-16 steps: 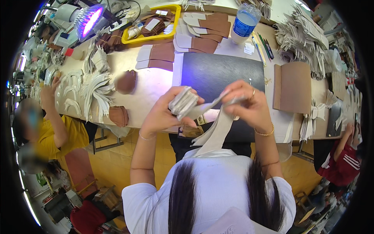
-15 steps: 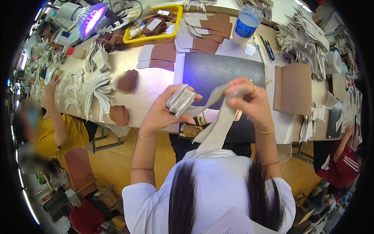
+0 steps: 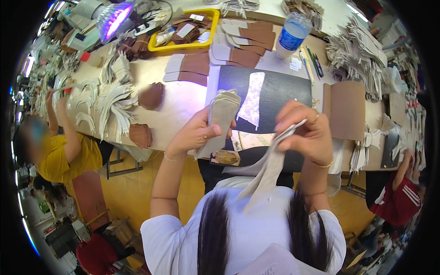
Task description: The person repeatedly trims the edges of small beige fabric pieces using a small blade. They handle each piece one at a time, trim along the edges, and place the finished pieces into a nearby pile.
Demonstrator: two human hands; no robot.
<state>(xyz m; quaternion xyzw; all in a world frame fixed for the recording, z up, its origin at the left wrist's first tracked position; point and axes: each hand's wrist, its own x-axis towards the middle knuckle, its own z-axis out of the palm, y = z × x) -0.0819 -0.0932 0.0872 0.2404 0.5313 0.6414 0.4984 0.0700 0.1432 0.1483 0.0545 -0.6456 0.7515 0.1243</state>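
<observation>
My left hand grips a stack of pale grey leather pieces, their rounded ends fanned a little upward. To its right, my right hand pinches a few long pale grey strips by their upper ends. The strips hang down in front of my shirt, their lower ends blurred. Beneath both hands lies a black cutting board. On it rests a single whitish patterned piece with a narrow middle. Patterned cards or papers lie at the board's near edge, partly covered by the hands.
Brown-and-white pieces lie in overlapping rows behind the board. Beyond are a yellow tray, a water bottle and pens. A lit lamp hangs at left. A brown folded sheet lies right; co-workers sit at both sides.
My right hand has drawn its strips down and right, away from the left-hand stack. That stack now stands more upright. The patterned piece on the board has come into view.
</observation>
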